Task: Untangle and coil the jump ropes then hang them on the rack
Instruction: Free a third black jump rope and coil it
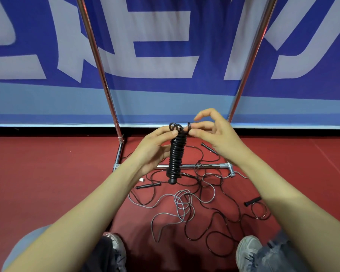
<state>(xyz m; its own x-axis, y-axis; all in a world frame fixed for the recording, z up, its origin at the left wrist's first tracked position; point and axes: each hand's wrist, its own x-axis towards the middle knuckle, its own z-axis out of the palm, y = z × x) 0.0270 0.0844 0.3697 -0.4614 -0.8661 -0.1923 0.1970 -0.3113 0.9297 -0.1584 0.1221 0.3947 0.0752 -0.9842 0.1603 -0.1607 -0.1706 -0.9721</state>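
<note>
- Coil (176,156): black rope wound tight round its handles. It is held upright near frame centre, above the floor (47,173). Small loops stick out at its top, a handle butt at its bottom.
- Left hand (152,148): at 9 o'clock of the coil, fingers curled round its upper half, thumb on the top loops.
- Right hand (214,134): at 2 o'clock of the coil. Thumb and one finger pinch a top loop; other fingers lifted, loosely bent.
- Rack (98,61): two chrome uprights run toward 12 o'clock; its base bar lies on the floor behind the coil.
- Black rope (220,216) and grey rope (182,203): tangled, crossing each other on the floor at 6 o'clock of the coil.
- Loose handle (252,201): on the floor at 4 o'clock.
- Banner (165,99): blue, behind the rack.
</note>
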